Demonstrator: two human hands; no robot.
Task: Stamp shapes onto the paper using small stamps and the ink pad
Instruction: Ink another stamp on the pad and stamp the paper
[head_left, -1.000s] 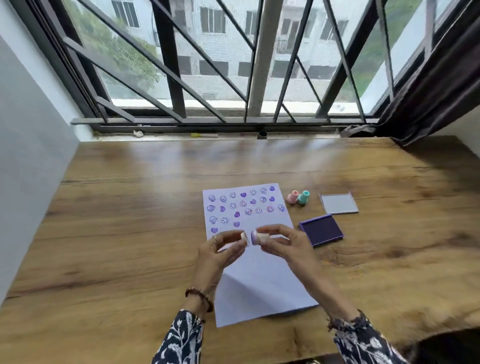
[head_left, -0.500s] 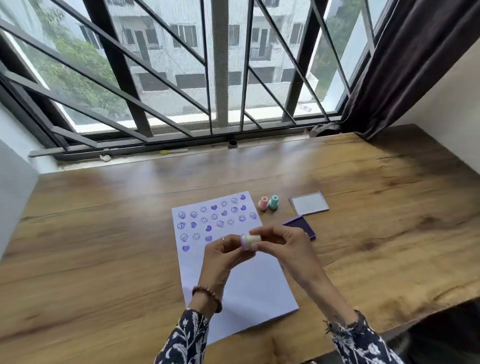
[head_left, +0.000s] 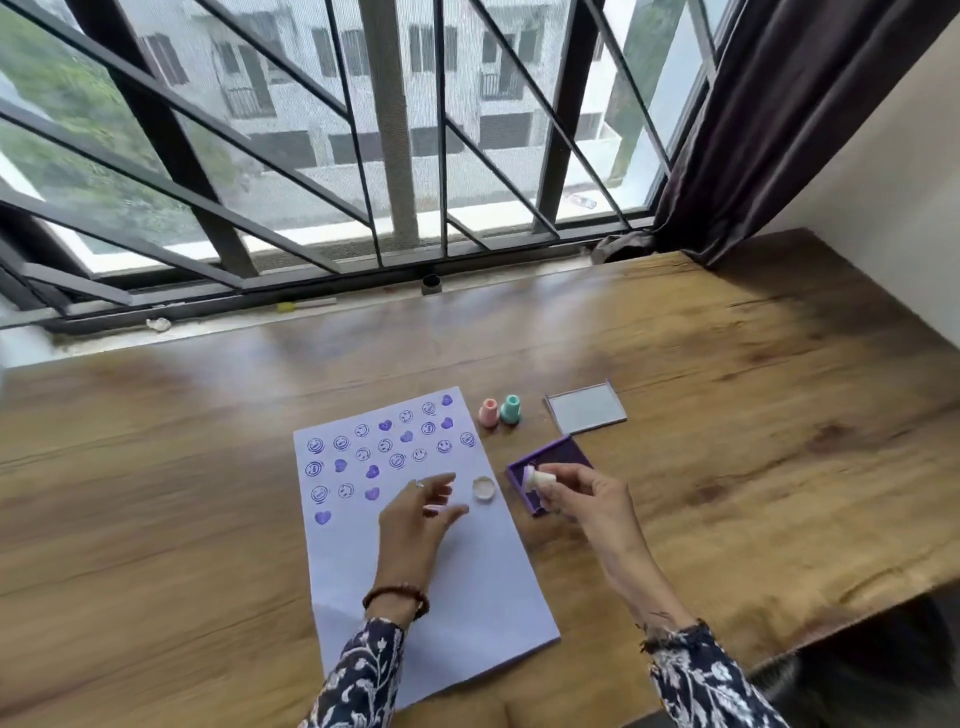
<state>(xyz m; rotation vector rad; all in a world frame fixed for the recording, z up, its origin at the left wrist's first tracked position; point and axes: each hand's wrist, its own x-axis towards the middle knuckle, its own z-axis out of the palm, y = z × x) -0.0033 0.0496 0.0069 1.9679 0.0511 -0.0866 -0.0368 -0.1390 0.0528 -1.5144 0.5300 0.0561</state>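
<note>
Fingers (head_left: 558, 480) of my right hand (head_left: 587, 491) are pinched together on a small stamp (head_left: 535, 477), holding it tilted over the purple ink pad (head_left: 524, 470) on the table (head_left: 727, 467). My left hand (head_left: 418, 512) hovers over the paper (head_left: 467, 571), its fingers spread apart and holding nothing, just beside a small round cap (head_left: 483, 489) lying on the sheet. I see purple hearts and smiley faces printed across the paper's far end. Pink (head_left: 488, 413) and teal (head_left: 511, 409) stamps stand side by side beyond the pad, near its lid (head_left: 586, 414).
</note>
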